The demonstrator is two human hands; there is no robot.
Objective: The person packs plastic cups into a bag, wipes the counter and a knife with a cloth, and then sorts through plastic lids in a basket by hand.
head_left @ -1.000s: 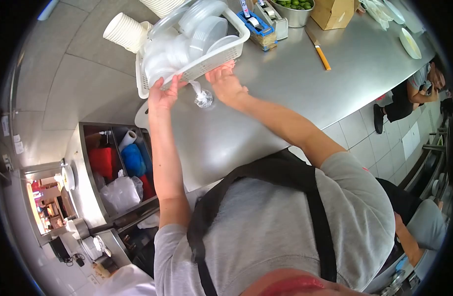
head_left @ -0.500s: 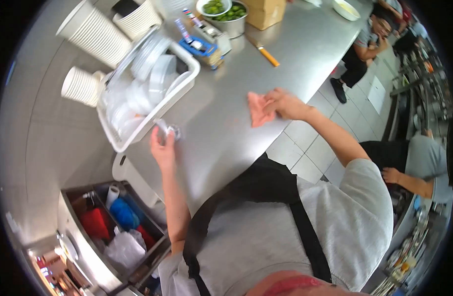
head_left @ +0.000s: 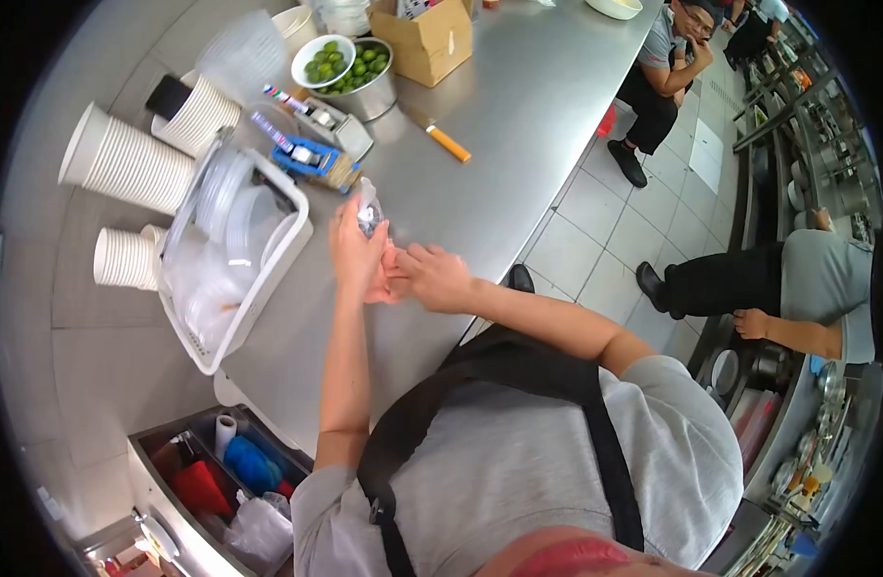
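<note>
My left hand (head_left: 357,242) is closed around a small clear plastic item (head_left: 369,210) with something dark in it; its exact kind is hard to make out. A pink cloth (head_left: 379,287) is bunched between my two hands, above the steel table (head_left: 504,144). Closed on this cloth, my right hand (head_left: 435,278) comes in from the right, close beside the left. Just beyond my left hand stand a blue tape dispenser (head_left: 316,165) and a grey one (head_left: 337,127), with markers lying on them.
Left of my hands is a white basket (head_left: 259,313) of clear plastic lids. Stacked paper cups (head_left: 134,159) stand behind it. Farther back are a knife (head_left: 446,142), a metal pot (head_left: 376,101) of green limes and a cardboard box (head_left: 427,48). A seated person (head_left: 653,91) is across the aisle.
My right hand has brought the pink cloth leftward off the table to my left hand. My left hand has moved with the clear item toward the tape dispensers. The view has shifted.
</note>
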